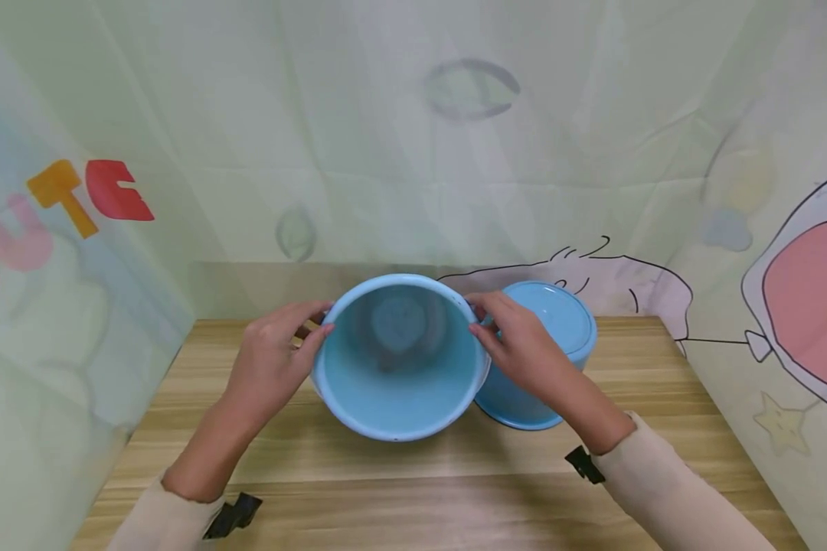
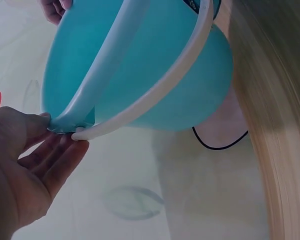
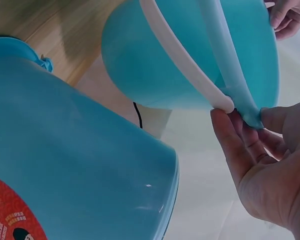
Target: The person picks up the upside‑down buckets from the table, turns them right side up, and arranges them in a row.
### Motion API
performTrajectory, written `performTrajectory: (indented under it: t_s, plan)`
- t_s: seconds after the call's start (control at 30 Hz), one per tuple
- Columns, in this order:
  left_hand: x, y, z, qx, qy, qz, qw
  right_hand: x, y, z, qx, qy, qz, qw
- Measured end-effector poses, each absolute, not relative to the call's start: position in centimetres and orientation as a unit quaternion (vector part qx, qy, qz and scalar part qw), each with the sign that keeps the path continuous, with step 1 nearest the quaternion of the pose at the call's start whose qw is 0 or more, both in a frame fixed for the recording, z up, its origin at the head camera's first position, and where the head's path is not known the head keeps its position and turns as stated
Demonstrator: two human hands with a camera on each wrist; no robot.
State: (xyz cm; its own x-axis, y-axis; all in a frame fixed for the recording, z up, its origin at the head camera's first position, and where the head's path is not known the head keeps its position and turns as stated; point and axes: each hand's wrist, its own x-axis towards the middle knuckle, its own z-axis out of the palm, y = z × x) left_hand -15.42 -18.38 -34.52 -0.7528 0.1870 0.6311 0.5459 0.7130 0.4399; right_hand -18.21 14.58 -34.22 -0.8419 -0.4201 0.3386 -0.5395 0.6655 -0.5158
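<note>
A light blue bucket is held tilted, its open mouth facing me in the head view. My left hand pinches its rim on the left, thumb on one side and fingers on the other. On the right side of the rim my right hand grips in the same way. Both wrist views show the bucket's white handle hanging along its outside, its ends close to my fingertips. Next to my right hand a second blue bucket stands upside down, with a red label on its side.
Both buckets are over a wooden table. Behind and on both sides hangs a printed cloth with cartoon drawings and coloured letters. Black straps sit at my sleeve cuffs.
</note>
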Motion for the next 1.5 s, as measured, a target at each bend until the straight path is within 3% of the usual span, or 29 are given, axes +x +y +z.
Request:
performTrajectory:
  t_s: [0.43, 1.2, 1.5]
  plan:
    - [-16.0, -18.0, -34.0, -0.145, -0.908, -0.323, 0.223, -19.2, 14.2, -33.9, 0.246, -0.909, 0.334, 0.045]
    - [-17.8, -19.0, -34.4, -0.08, -0.926, -0.363, 0.07, -20.9, 13.7, -33.8, 0.192, -0.893, 0.394, -0.108]
    - [-18.7, -19.1, -34.7, -0.081, -0.918, -0.388, 0.023, -21.8, 13.8, -34.2, 0.176, -0.892, 0.394, -0.134]
